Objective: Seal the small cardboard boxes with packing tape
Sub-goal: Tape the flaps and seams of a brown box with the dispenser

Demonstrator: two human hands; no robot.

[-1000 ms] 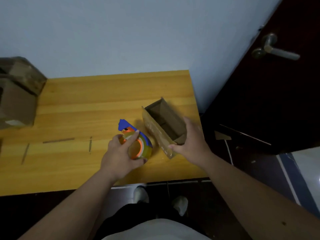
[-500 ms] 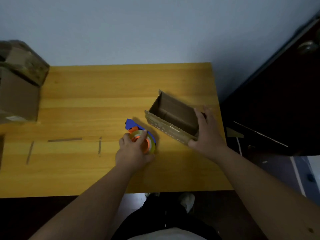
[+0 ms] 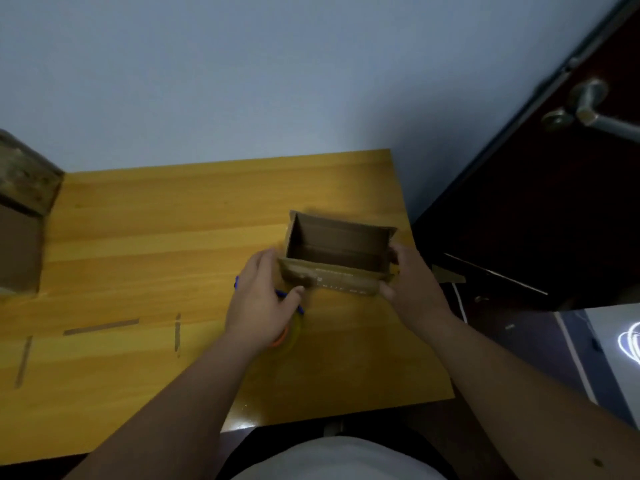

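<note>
Holding the open box (image 3: 337,252) w/ both hands rn. Right hand (image 3: 412,285) is clamped on the right end, thumb on the near flap, fingers around the far side of that end. Left hand (image 3: 265,299) is at the left end, thumb tip on the near flap's corner, fingers lying fairly straight along the end wall; can't really tell if it's gripping or just steadying, looks like a light hold tbh.

Box sits on the wood table (image 3: 173,237) near the right edge, top open, nothing visible inside. Tape dispenser (image 3: 291,329) (blue/orange) lies on the table just under the left hand, mostly hidden.

Step imo: squaring up the box before closing. Next needs flaps folded shut and held flat, then the left hand drops to the dispenser. Bigger boxes (image 3: 20,220) are stacked far left, well apart.
</note>
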